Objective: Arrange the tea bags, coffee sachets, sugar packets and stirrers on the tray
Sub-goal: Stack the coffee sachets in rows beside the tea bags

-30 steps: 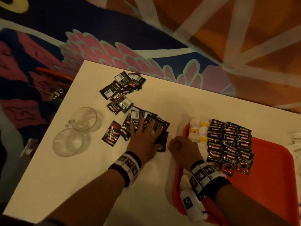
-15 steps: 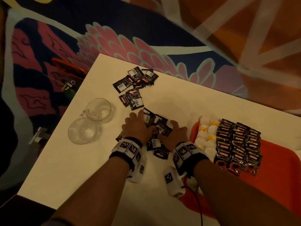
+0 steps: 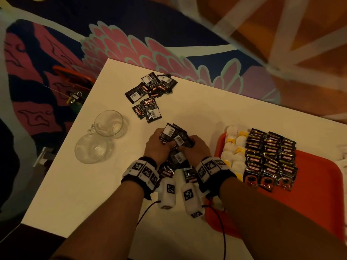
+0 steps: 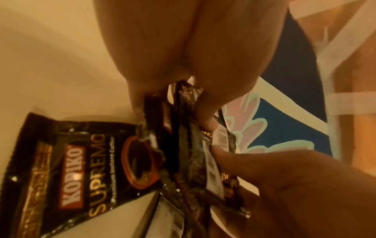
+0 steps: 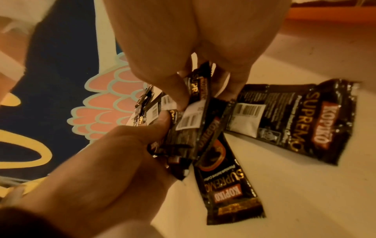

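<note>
Both hands were clamped on one bundle of black foil coffee sachets [image 3: 174, 139] at the centre of the frame, the left hand [image 3: 156, 145] and the right hand [image 3: 196, 150] pressing it from either side above the white bench [image 3: 187, 109]; the fingers [image 4: 205, 116] curled round the edges of the stack. To do this gathering well, the sachets should probably be squared edge to edge before the lift, since a few [image 3: 166, 170] lay loose below the wrists and could be left behind; a firm, even squeeze would likely stop the slick foil from fanning out. The bundle's long axis ran roughly from lower frame to upper frame, barcode ends uppermost. The orange plastic tray [image 3: 319, 175] at the right already held rows of sachets [image 3: 270, 158] beside white and yellow packets [image 3: 234, 147]; another scatter of sachets [image 3: 150, 94] waited at upper centre.
</note>
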